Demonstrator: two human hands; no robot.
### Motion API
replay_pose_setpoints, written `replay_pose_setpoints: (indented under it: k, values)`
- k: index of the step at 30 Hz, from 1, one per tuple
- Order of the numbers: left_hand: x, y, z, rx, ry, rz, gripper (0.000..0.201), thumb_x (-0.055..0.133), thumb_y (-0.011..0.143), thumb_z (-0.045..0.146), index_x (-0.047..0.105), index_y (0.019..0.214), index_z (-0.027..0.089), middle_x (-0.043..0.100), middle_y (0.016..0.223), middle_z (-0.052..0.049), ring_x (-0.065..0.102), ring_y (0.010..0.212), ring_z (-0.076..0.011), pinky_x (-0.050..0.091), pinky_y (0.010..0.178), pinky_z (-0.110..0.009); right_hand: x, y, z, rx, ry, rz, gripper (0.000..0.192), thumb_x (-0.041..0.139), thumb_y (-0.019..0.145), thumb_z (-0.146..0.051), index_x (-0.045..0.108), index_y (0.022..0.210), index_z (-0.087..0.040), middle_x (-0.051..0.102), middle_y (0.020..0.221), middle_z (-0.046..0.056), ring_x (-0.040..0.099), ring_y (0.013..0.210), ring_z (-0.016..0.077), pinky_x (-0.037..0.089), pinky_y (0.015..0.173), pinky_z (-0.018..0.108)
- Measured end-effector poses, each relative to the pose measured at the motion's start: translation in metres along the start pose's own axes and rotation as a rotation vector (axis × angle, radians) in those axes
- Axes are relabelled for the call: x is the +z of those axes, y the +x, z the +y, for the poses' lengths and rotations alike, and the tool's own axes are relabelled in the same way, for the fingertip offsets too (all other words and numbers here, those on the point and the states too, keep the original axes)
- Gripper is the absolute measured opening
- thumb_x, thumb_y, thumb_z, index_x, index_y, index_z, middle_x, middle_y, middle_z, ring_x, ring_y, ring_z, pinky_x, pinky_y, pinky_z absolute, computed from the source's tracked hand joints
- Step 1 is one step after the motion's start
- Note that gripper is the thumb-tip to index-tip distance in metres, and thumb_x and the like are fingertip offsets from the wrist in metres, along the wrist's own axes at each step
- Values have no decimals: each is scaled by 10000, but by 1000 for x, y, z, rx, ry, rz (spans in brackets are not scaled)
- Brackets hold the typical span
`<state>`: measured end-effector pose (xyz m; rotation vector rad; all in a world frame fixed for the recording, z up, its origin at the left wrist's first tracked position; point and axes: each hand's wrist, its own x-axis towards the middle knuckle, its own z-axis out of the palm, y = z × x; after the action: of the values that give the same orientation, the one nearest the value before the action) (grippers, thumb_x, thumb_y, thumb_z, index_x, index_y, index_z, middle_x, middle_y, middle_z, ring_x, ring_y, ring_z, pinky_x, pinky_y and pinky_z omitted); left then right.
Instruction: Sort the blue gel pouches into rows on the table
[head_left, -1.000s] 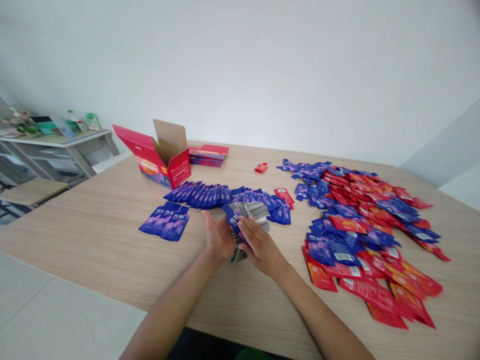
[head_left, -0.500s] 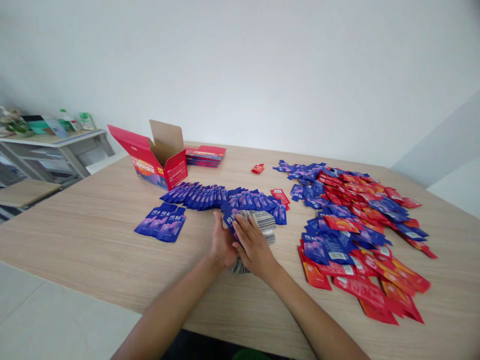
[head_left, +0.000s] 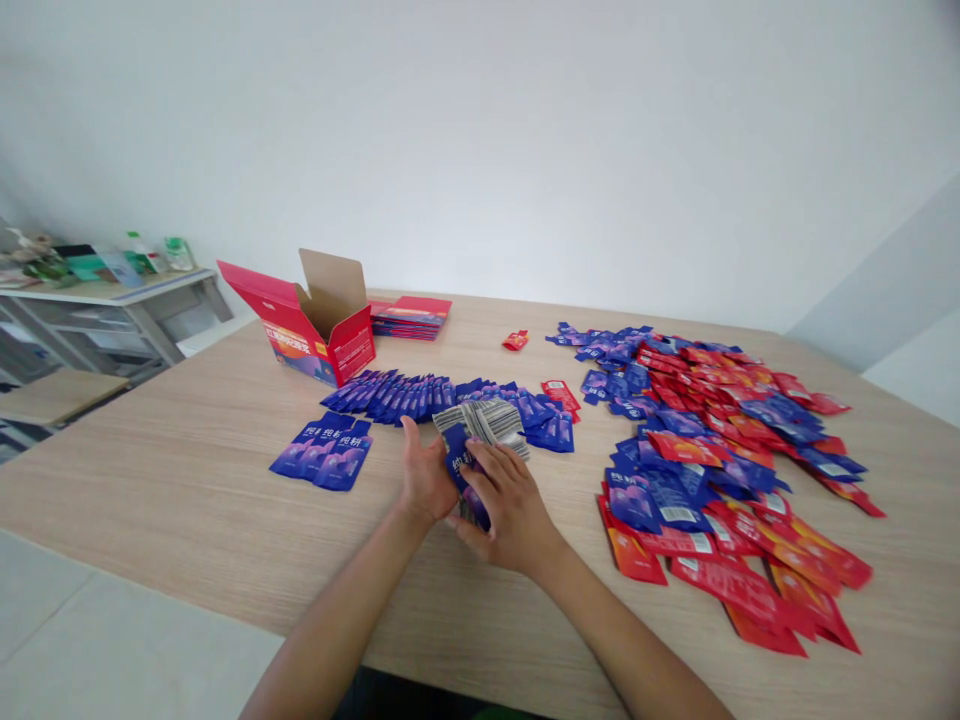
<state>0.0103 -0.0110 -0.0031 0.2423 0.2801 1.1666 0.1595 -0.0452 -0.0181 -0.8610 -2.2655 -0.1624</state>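
Both hands are closed around one stack of blue sachets, held just above the wooden desk in front of the person: the left hand grips its left edge, and the right hand wraps its lower right side. Compared with a second ago, the stack is squared up tighter and lifted slightly, with its silver edges fanned less. Beyond it lie a row of blue sachets and an open red carton, with a mixed heap of red and blue sachets to the right.
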Motion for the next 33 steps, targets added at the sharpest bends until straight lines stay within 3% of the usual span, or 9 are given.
replay_pose_setpoints:
  k: [4, 7, 9, 14, 19, 22, 28, 33]
  values:
    - [-3, -3, -9, -112, 7, -27, 963, 225, 860, 845, 626, 1285, 79, 693, 1239, -214, 588, 1268, -366, 403, 1119, -502, 3, -1, 8, -66, -9, -74, 397, 580, 936, -491, 585, 1125, -142, 356, 1591, 251, 310, 1504, 347, 285, 1197, 625]
    - [-8, -3, -11, -179, -13, -60, 981, 252, 833, 870, 600, 1319, 92, 661, 1301, -215, 554, 1312, -368, 359, 1155, -495, 10, -5, 14, -115, -47, -83, 529, 518, 974, -499, 513, 1330, -108, 351, 1595, 246, 278, 1520, 331, 259, 1209, 632]
    - [-10, -3, -12, -193, -28, -79, 986, 267, 826, 874, 570, 1359, 101, 648, 1327, -213, 537, 1334, -363, 324, 1177, -500, 13, -7, 18, -115, -89, -97, 659, 487, 989, -485, 376, 1495, -77, 360, 1591, 240, 268, 1524, 326, 222, 1222, 637]
    - [-12, 0, -18, -190, -28, -134, 991, 237, 847, 856, 508, 1434, 104, 603, 1396, -216, 488, 1383, -363, 288, 1190, -521, 11, -7, 22, -36, -124, -128, 671, 391, 1032, -409, 206, 1590, -85, 332, 1612, 216, 255, 1530, 310, 128, 1236, 653]
    - [-8, 2, -23, -178, -29, -140, 974, 183, 874, 827, 474, 1473, 116, 571, 1438, -210, 493, 1382, -350, 282, 1195, -505, 15, -7, 19, 43, -156, -77, 640, 406, 1021, -314, 209, 1597, -116, 345, 1608, 207, 301, 1512, 317, 148, 1221, 674]
    - [-7, 1, -22, -167, -43, -151, 963, 187, 884, 813, 466, 1481, 111, 578, 1432, -207, 507, 1370, -345, 288, 1196, -491, 18, -8, 17, 59, -171, -55, 634, 415, 1012, -297, 236, 1589, -106, 345, 1607, 208, 253, 1528, 335, 171, 1203, 695]
    - [-7, 1, -12, -109, -56, -101, 1016, 171, 852, 852, 511, 1444, 99, 644, 1347, -199, 535, 1338, -354, 308, 1182, -499, 13, -8, 22, -54, -147, -104, 678, 435, 1017, -393, 239, 1582, -74, 356, 1599, 220, 218, 1539, 336, 166, 1218, 673]
    - [-11, 4, 1, -101, -86, -146, 1092, 207, 795, 905, 534, 1418, 70, 634, 1344, -233, 521, 1338, -392, 319, 1156, -548, 9, -6, 28, -123, -100, -169, 769, 485, 996, -500, 255, 1568, -39, 356, 1587, 252, 237, 1531, 351, 189, 1207, 690]
